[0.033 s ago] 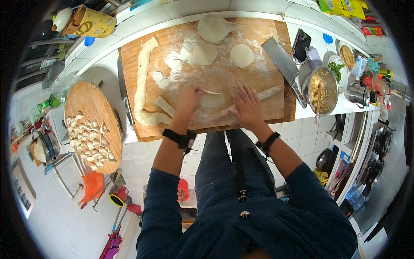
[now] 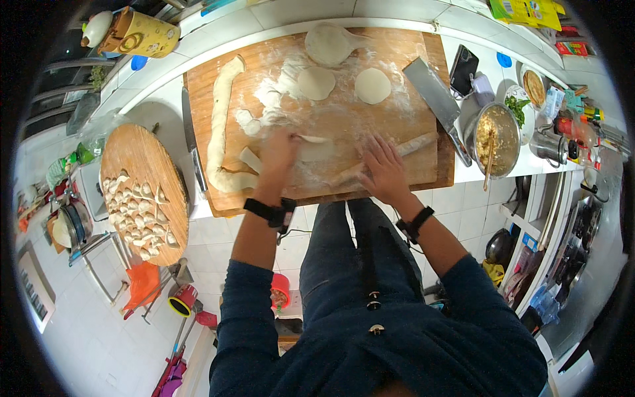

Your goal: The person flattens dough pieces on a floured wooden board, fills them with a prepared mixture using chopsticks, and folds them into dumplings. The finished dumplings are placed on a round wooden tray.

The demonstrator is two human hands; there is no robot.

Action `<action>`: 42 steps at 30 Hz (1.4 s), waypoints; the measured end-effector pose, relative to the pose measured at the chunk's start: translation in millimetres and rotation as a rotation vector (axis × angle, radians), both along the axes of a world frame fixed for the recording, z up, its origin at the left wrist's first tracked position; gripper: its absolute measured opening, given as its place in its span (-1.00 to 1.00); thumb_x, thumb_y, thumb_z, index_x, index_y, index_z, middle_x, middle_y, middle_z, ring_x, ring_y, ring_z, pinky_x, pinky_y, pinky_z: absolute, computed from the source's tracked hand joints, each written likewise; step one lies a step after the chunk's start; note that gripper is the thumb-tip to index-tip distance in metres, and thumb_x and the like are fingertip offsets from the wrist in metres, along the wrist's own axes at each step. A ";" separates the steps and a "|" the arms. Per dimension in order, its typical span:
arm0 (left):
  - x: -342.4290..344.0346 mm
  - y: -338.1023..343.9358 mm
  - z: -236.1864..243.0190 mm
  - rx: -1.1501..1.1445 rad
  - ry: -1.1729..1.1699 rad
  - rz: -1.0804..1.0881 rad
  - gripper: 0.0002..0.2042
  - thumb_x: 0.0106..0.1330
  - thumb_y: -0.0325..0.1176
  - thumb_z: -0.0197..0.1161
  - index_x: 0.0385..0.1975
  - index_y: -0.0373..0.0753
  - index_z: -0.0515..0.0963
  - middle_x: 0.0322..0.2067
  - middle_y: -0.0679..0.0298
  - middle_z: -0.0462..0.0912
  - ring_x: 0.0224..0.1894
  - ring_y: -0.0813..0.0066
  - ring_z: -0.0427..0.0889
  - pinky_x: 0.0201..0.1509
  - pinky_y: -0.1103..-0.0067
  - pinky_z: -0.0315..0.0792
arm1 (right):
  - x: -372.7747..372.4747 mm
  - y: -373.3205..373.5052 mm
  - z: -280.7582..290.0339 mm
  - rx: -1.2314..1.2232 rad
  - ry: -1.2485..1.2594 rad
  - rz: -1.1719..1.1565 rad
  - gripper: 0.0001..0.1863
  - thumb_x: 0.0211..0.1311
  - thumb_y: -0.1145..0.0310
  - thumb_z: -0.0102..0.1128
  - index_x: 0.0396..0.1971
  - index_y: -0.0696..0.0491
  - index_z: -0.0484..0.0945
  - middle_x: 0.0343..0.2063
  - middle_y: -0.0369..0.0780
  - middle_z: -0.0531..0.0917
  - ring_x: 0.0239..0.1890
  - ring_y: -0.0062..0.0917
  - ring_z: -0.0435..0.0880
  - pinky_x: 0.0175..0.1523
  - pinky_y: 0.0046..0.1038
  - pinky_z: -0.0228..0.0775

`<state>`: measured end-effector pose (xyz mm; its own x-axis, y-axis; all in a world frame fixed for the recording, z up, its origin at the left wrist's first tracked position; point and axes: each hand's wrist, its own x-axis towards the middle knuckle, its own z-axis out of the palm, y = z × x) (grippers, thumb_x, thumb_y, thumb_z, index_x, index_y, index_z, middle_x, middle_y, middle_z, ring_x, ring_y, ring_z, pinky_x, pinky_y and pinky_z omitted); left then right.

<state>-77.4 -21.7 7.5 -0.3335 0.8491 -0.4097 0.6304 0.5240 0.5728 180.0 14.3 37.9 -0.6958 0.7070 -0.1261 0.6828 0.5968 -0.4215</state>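
Observation:
My left hand [image 2: 279,151] is closed on the raised edge of a dough wrapper [image 2: 319,151] lying on the floured wooden board [image 2: 397,56]. My right hand [image 2: 381,162] lies flat, fingers stretched, on a floury rolling pin [image 2: 418,143] that slants across the board's near right part. Two flat round wrappers, one [image 2: 316,83] beside the other [image 2: 372,86], sit farther back. Behind them is a stack of wrappers [image 2: 327,43]. A long dough roll [image 2: 218,126] bends along the board's left side, with a short dough piece [image 2: 250,159] near my left hand.
A cleaver [image 2: 433,96] lies over the board's right edge, beside a metal bowl of filling [image 2: 506,142] with chopsticks in it. A long knife [image 2: 190,132] rests left of the board. Several dumplings [image 2: 139,212] cover a round wooden board [image 2: 132,142] farther left.
My left hand has shifted slightly left, drawing the wrapper's edge with it. My right hand stays on the rolling pin, nearly in place.

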 end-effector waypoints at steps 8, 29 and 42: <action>-55.9 47.8 -14.0 0.403 0.386 0.036 -0.78 0.05 -0.36 0.29 -0.36 -0.36 0.53 -0.30 0.01 0.58 -0.09 -0.01 0.46 -0.06 0.31 0.37 | 23.3 7.1 -21.6 -0.073 0.075 0.144 -0.62 -0.07 0.27 0.26 -0.15 -0.05 0.55 0.16 -0.27 0.35 0.28 -0.36 0.19 0.36 -0.24 -0.05; -72.7 86.9 -25.8 0.307 -0.583 0.399 -0.86 0.10 -0.50 0.23 -0.33 -0.32 0.56 -0.35 0.21 0.62 -0.37 0.42 0.59 -0.29 0.59 0.45 | 18.9 16.6 -14.4 -0.090 0.096 0.089 -0.66 -0.07 0.24 0.27 -0.23 0.00 0.55 0.12 -0.31 0.41 0.24 -0.39 0.26 0.29 -0.22 0.05; -56.8 109.8 -25.4 0.327 0.122 0.118 -0.86 0.08 -0.39 0.26 -0.40 -0.30 0.59 -0.43 0.04 0.61 -0.31 0.13 0.59 -0.22 0.38 0.45 | 22.7 14.1 -21.5 -0.093 0.076 0.064 -0.63 -0.02 0.17 0.20 -0.18 -0.01 0.54 0.13 -0.30 0.41 0.23 -0.38 0.27 0.27 -0.19 0.07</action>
